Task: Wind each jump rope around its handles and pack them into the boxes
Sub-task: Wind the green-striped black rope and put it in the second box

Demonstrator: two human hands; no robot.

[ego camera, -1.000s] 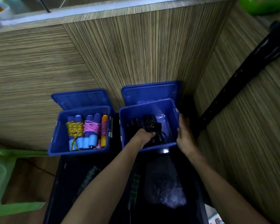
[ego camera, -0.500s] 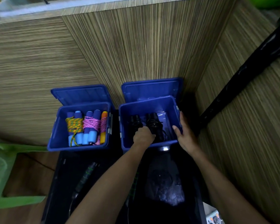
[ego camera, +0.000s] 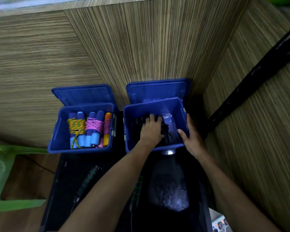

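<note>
Lying under left hand (ego camera: 151, 129) (palm down): black rope (ego camera: 166, 131)

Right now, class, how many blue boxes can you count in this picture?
2. The left box holds wound colourful ropes. The right box holds black ropes; the left hand reaches in and the right hand grips its rim. None seem hidden.

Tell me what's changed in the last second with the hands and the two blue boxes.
The left hand has let go of the black rope bundle and now presses flat on it, deeper in the right box. The right hand shifted from the side wall to gripping the near corner. The left box is unchanged.
</note>
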